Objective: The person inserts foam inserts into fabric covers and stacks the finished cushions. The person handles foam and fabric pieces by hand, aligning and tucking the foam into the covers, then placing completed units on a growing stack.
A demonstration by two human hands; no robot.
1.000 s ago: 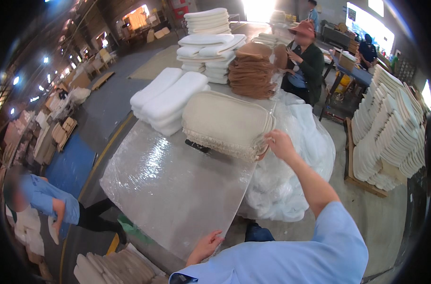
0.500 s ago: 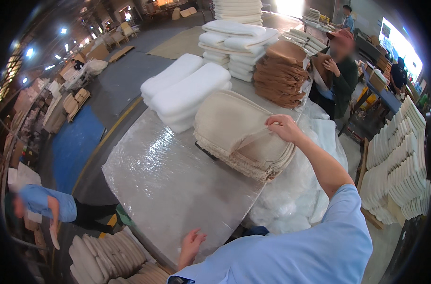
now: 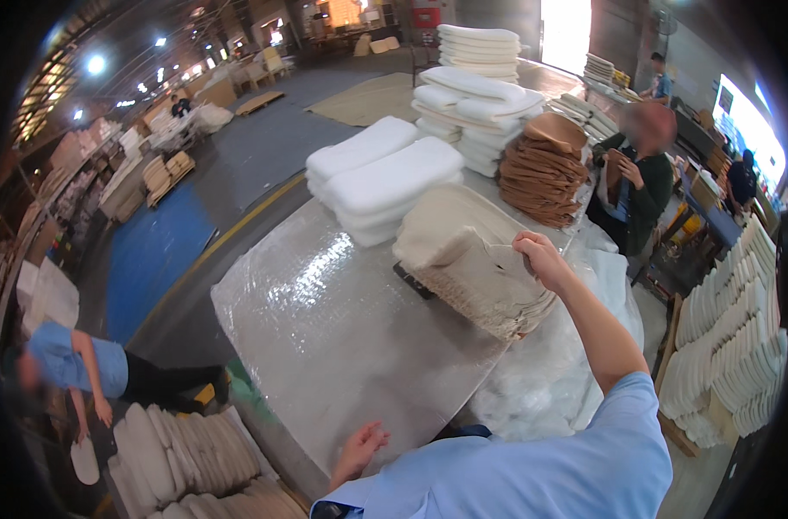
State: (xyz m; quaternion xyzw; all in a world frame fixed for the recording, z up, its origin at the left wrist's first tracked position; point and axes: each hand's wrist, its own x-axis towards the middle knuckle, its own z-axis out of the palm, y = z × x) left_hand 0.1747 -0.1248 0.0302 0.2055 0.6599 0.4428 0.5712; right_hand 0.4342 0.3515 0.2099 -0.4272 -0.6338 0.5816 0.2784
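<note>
Beige stack (image 3: 480,298) lies at nine o'clock from the right hand (image 3: 542,258), pinching its top sheet (image 3: 450,214); one o'clock from the left hand (image 3: 358,448), loosely spread.

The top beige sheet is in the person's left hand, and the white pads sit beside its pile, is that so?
Wrong hand: the head view shows the top beige sheet in the right hand; the white pads do sit beside its pile.

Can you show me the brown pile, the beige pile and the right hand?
Brown pile (image 3: 543,178): head view, on its layered side.
Beige pile (image 3: 467,259): head view, around its middle.
Right hand (image 3: 544,259): head view, on the hand's back.
</note>
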